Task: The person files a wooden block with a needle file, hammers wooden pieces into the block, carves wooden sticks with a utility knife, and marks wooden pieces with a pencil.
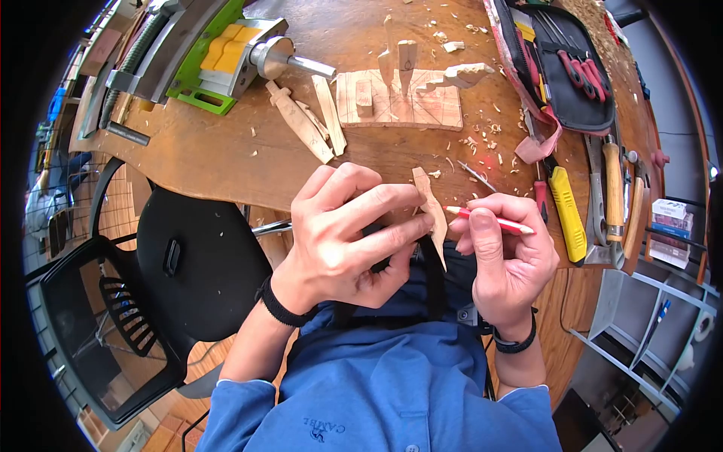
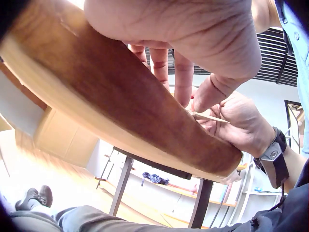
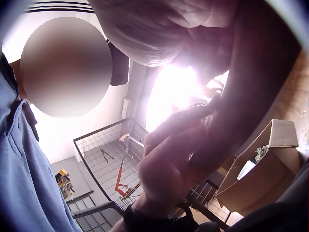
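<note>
My left hand [image 1: 350, 233] pinches a small flat carved wooden piece [image 1: 431, 207] between fingers and thumb, in front of the table's near edge. My right hand [image 1: 512, 260] grips a red pencil [image 1: 493, 220], its tip pointing left beside the upper part of the piece. In the left wrist view the wooden piece [image 2: 208, 117] shows edge-on by the left fingertips, with the right hand [image 2: 241, 121] just behind it. The right wrist view is dark and glaring; the left hand [image 3: 169, 164] shows there, while the piece cannot be made out.
A wooden board [image 1: 444, 113] holding upright carved pieces stands on the table [image 1: 203, 162] among shavings. A green vise [image 1: 218, 56] is at upper left, loose wood strips [image 1: 301, 124] near it. At right lie a tool pouch [image 1: 572, 75] and a yellow cutter [image 1: 566, 215]. A black chair [image 1: 203, 264] stands left.
</note>
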A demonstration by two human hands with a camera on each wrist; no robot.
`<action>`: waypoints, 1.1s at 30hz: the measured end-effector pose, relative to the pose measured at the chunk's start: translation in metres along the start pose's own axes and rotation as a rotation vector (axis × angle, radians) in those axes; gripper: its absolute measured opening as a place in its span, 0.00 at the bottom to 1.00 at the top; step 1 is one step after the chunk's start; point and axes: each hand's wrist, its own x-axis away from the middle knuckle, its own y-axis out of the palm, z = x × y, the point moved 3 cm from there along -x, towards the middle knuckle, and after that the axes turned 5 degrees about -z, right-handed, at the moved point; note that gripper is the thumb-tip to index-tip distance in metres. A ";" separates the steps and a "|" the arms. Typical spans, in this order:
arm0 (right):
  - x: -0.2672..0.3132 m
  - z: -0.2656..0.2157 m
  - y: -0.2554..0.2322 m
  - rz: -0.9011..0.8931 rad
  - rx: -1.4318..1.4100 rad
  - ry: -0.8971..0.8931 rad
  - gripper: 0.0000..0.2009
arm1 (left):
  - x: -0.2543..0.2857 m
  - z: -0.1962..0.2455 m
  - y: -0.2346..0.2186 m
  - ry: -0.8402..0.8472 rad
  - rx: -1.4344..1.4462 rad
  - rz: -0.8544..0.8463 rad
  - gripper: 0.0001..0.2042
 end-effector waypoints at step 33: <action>0.000 0.008 0.004 -0.018 0.211 -0.136 0.05 | 0.000 -0.002 0.004 0.013 0.034 0.069 0.19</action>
